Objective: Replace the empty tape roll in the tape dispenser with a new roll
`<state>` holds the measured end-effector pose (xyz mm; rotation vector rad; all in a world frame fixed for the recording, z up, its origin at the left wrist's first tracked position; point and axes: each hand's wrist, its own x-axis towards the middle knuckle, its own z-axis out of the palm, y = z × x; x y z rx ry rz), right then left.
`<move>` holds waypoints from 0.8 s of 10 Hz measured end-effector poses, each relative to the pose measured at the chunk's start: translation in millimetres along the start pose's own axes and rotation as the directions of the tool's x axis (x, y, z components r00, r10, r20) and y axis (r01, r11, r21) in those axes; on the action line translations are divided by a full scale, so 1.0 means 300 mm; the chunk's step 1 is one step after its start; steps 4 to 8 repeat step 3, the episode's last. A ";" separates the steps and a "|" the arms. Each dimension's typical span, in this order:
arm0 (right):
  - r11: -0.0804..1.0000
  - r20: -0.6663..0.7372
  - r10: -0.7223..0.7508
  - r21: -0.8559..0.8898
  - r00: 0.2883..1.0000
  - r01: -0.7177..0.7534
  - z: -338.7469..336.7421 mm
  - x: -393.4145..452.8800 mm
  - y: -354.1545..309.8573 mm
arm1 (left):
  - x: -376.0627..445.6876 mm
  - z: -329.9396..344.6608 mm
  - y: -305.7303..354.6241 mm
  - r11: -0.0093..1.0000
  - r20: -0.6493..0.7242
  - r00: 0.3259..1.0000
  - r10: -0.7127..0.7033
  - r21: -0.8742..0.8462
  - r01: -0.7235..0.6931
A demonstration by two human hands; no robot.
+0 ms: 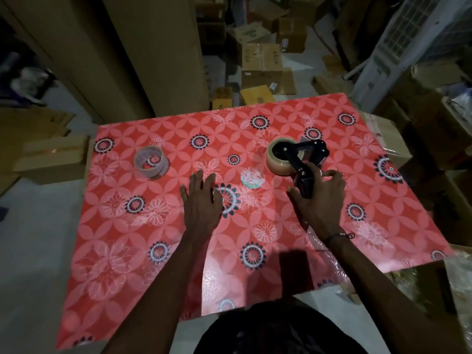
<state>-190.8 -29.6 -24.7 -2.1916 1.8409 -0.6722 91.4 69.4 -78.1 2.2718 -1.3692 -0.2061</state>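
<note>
A black tape dispenser [304,154] lies on its side on the red flowered table [153,238], right of centre, with a clear tape roll [274,166] mounted on its wheel. My right hand [319,198] is closed around the dispenser's handle. Flat on the table to the left lies my left hand [201,198], fingers spread and holding nothing. A thin, nearly bare tape roll [152,160] stands at the left of the table. Between my hands lies a small crumpled wad of tape [252,178].
Cardboard boxes [261,65] crowd the floor beyond the table's far edge. A tall cardboard panel [143,52] stands at the back left. More boxes sit along the right side [439,129] and the left side [51,159].
</note>
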 end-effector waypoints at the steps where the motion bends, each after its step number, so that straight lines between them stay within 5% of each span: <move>1: 0.994 -0.004 -0.100 0.035 0.995 0.100 -0.027 0.036 -0.016 | -0.004 0.000 0.014 1.000 -0.039 0.999 -0.013 -0.004 0.013; 3: 0.940 0.063 -0.310 0.172 0.949 0.295 -0.050 0.265 -0.107 | 0.138 -0.093 0.129 0.998 -0.204 0.978 0.043 -0.029 -0.050; 8: 0.940 0.063 -0.310 0.172 0.949 0.295 -0.050 0.265 -0.107 | 0.138 -0.093 0.129 0.998 -0.204 0.978 0.043 -0.029 -0.050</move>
